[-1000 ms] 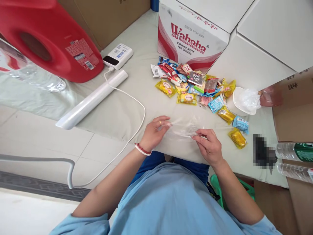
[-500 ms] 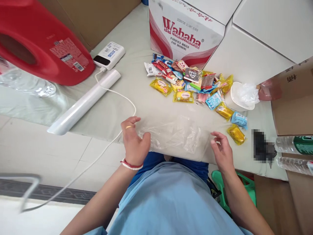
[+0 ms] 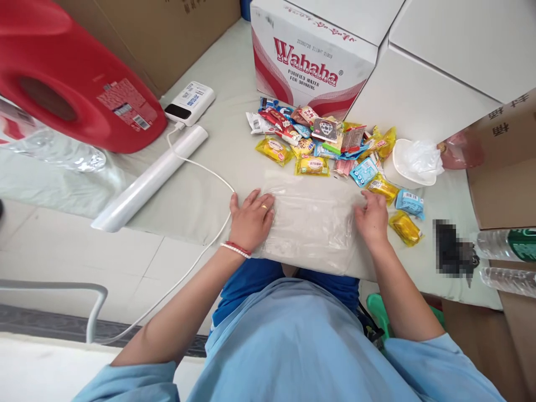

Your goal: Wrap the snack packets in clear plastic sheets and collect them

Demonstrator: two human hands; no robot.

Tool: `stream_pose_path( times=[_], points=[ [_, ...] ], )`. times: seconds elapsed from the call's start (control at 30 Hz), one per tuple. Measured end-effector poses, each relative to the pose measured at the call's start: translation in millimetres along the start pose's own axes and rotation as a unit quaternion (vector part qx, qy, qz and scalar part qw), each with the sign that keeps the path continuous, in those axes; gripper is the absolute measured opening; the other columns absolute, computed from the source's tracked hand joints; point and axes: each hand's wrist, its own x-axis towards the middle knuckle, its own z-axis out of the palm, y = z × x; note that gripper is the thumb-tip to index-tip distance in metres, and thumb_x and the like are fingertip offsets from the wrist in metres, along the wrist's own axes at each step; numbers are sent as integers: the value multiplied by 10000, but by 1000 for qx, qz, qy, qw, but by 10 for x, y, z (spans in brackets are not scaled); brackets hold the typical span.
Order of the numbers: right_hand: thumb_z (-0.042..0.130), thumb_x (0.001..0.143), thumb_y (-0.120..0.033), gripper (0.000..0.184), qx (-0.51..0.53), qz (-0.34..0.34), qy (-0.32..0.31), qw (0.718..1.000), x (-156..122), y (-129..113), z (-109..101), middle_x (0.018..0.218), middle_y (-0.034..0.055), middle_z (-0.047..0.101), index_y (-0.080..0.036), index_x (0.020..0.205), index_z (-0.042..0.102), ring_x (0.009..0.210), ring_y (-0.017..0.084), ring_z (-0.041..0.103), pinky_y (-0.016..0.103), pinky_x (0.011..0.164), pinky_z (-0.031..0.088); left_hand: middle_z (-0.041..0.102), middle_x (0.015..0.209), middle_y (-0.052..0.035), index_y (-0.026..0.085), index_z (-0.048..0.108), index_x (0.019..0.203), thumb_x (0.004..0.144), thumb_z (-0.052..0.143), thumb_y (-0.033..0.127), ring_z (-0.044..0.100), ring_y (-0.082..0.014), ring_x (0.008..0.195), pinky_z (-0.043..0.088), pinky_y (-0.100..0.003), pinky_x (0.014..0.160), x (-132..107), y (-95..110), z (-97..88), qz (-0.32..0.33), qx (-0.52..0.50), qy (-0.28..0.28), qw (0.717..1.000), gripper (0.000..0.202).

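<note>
A clear plastic bag (image 3: 310, 226) lies spread flat on the pale cloth-covered table (image 3: 218, 167), right at its near edge. My left hand (image 3: 251, 219) rests flat on the bag's left end, fingers stretched out, a ring on one finger and a red-and-white bracelet at the wrist. My right hand (image 3: 372, 216) presses the bag's right end with fingers extended. Just beyond the bag sits a pile of small wrapped snacks (image 3: 322, 146), yellow, blue and red.
A Wahaha water carton (image 3: 312, 58) stands behind the snacks. A white roll (image 3: 151, 178), a power bank (image 3: 190, 102) with a white cable, and a red jug (image 3: 79, 78) lie to the left. A white bowl (image 3: 412, 163) and water bottles (image 3: 506, 245) are at the right.
The bag was bunched between my fingers, then opened out; now it lies flat. Both hands moved apart and came down onto its two ends.
</note>
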Motion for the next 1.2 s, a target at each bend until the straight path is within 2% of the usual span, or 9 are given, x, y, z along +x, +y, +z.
stream_pose_path(
  times=[0.1,0.23,0.43,0.6,0.67,0.73,0.9,1.03,1.2],
  points=[
    [612,934,-289,437,7,-142,1,990,-117,-186,-120,1328,201,634,-174,1349,682,1193,338,622,584,1052,521,633,1516,-111,267,668,1380,1052,463,338,393,-356,1563,45,-748,1271,-20,46,-21,25,-1,8,1000,394],
    [612,998,-236,360,65,-348,-280,892,-497,-503,-272,1471,139,621,-256,1344,712,1423,302,525,569,1188,453,524,1617,-116,299,576,1502,1056,449,362,392,-348,1566,-10,-727,1279,-70,52,-59,49,3,-13,999,468],
    [607,1042,-370,321,179,-277,-522,787,-505,-261,-696,1355,73,726,-269,1318,734,1264,206,681,398,1083,561,403,1691,-120,307,447,1606,1068,397,440,362,-357,1579,17,-722,1275,-169,-210,-65,69,23,-76,994,557],
    [603,982,-324,249,52,-102,-219,969,628,4,-531,1067,87,799,-185,1059,796,975,254,741,444,925,590,382,1701,-107,318,421,1619,1075,380,441,356,-350,1582,-12,-729,1269,-180,-192,-56,67,38,-73,994,560],
    [590,965,-217,239,-16,-80,-86,993,1184,-12,-361,1084,117,789,-141,1072,790,1027,269,718,469,984,556,380,1702,-105,313,424,1617,1076,379,445,361,-347,1580,-7,-726,1270,-173,-176,-53,69,44,-73,994,559],
    [586,941,-112,261,-67,-137,-27,988,1675,-85,-214,1217,159,756,-98,1113,781,1169,267,656,464,1067,496,387,1698,-109,308,429,1616,1075,379,449,364,-349,1578,4,-726,1270,-170,-171,-53,70,50,-74,994,561],
    [599,984,-233,231,-77,-251,-143,954,2365,-280,-12,1323,89,739,-83,944,769,1318,165,565,359,1127,397,405,1690,-106,310,440,1609,1075,377,455,364,-345,1579,23,-714,1278,-175,-167,-62,64,54,-74,994,557],
    [621,1003,-399,333,-72,-276,-143,948,2436,-268,-33,1024,54,802,-172,792,743,1239,193,632,385,1077,483,416,1685,-102,318,453,1601,1068,397,445,368,-347,1577,35,-713,1279,-175,-160,-68,66,42,-72,994,551],
    [575,1018,-262,242,-86,-249,-42,964,2136,-152,-315,1153,143,756,-112,1009,764,1295,278,559,515,1162,384,420,1683,-101,333,437,1609,1069,405,440,365,-345,1579,18,-715,1280,-176,-171,-59,66,34,-68,995,551]
  ],
)
